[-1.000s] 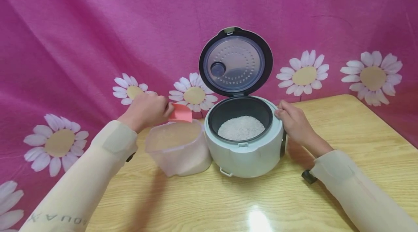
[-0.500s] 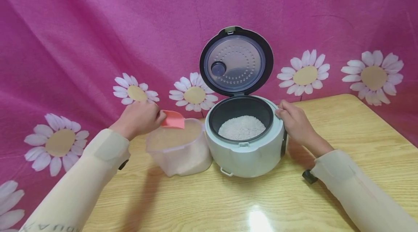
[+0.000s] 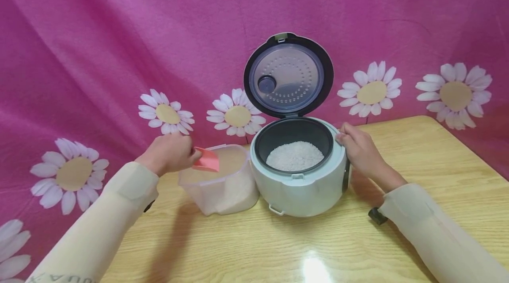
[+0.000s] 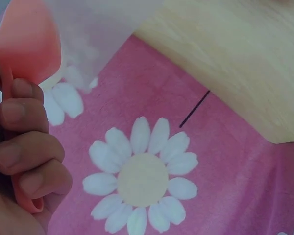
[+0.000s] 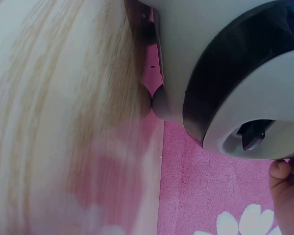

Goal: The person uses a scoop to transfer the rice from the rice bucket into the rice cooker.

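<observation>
My left hand (image 3: pixel 171 152) grips the handle of a coral-pink scoop (image 3: pixel 207 160), its fingers curled round it, as the left wrist view of the scoop (image 4: pixel 32 39) also shows. The scoop is over the mouth of a translucent bin (image 3: pixel 212 182) that holds rice against its right side. Touching the bin on the right stands a pale green rice cooker (image 3: pixel 298 196), its lid (image 3: pixel 288 77) raised. White rice (image 3: pixel 295 156) lies heaped in the dark inner pot. At the cooker's right rim my right hand (image 3: pixel 361 152) holds on with thumb and fingers.
Behind the wooden table (image 3: pixel 258 247) hangs a magenta cloth (image 3: pixel 191 31) printed with daisies. The cooker's side with its dark curved panel (image 5: pixel 220 63) fills much of the right wrist view. The table's right edge runs along the cloth.
My left hand has moved left and down with the scoop, bringing it from above the bin's rear rim to over its opening. My right hand stays at the cooker's rim.
</observation>
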`<state>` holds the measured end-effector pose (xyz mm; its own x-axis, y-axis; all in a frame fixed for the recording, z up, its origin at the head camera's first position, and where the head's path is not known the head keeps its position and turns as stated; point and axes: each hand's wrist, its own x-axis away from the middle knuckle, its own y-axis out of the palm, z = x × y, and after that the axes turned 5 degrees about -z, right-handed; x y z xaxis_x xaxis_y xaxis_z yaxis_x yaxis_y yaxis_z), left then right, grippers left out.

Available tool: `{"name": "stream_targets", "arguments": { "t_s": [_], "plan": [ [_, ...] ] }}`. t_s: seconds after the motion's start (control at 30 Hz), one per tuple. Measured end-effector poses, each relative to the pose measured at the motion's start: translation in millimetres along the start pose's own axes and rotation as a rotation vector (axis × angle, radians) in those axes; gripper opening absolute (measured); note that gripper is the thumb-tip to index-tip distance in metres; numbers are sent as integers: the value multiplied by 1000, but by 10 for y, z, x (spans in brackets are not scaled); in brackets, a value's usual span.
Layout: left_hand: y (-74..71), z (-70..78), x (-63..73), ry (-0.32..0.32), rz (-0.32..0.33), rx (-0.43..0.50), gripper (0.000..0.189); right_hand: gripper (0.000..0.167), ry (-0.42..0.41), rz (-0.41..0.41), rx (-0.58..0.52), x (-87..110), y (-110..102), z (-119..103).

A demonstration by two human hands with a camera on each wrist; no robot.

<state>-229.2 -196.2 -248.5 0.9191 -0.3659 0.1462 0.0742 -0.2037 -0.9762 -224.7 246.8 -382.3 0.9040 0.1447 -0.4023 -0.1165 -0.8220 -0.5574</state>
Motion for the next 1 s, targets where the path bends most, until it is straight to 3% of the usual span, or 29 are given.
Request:
{"name": "stream_targets", "arguments": {
  "t_s": [0.23, 0.47, 0.7, 1.0],
  "plan": [
    [153, 18, -54, -18, -75, -32, 38, 22, -18, 21, 8, -6, 14, -6],
    [166, 63, -86, -21, -109, -63, 37, 22, -12, 15, 14, -14, 10, -8],
    [176, 170, -141, -46, -201, -65, 25, 23, -4, 13, 11, -6, 4, -15],
    [221, 280, -227, -33, -238, -104, 18, 23, 4, 1, 16, 4, -7, -34]
  ]
}}
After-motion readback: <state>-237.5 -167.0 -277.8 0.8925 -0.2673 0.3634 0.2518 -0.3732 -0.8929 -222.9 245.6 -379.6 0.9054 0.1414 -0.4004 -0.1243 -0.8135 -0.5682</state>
